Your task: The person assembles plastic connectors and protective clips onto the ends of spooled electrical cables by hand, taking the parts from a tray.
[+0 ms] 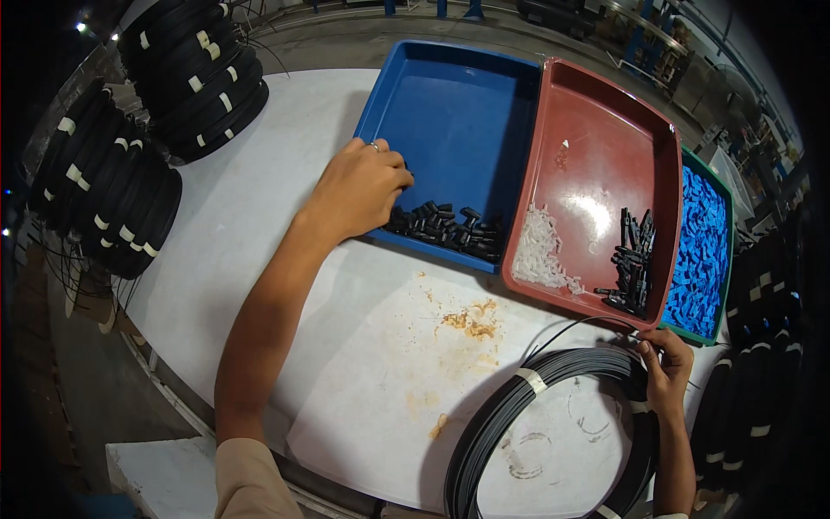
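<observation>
My left hand (359, 189) is over the near left rim of a blue tray (450, 112), its fingers curled together. A small dark bit shows at the fingertips, too little to name. Below them, small black plastic fittings (445, 227) lie heaped along the tray's near side. My right hand (666, 368) pinches the free end of a thin black cable (566, 327) between thumb and fingers. That cable arches from a large coil (493, 424), bound with pale tape, beside the same hand on the white table.
A red tray (596, 130) holds clear plastic pieces (540, 251) and black clips (634, 259). Blue pieces (700, 251) fill a green tray (726, 225) farther right. Stacked black coils (194, 78) stand at the left. Yellowish crumbs (471, 322) dot the white table (346, 381).
</observation>
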Demonstrator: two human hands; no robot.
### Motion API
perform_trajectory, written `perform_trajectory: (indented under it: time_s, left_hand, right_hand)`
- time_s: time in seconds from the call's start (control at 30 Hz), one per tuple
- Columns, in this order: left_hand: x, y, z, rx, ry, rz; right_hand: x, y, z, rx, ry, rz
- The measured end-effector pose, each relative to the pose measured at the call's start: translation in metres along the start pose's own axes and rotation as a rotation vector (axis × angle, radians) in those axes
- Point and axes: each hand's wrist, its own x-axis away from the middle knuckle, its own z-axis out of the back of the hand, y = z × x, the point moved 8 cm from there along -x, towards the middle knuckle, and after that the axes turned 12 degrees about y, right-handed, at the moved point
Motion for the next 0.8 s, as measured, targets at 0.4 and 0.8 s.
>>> perform_trajectory:
  time_s: [0.4,0.8]
  left_hand:
    - [0.007,0.019,-0.005,0.270,-0.200,-0.021]
    - [0.008,-0.004,-0.002,0.152,-0.135,0.110]
  right_hand:
    - [-0.001,0.002,-0.001,-0.061,0.007,-0.015]
    - [-0.001,0.003,-0.001,-0.061,0.012,-0.030]
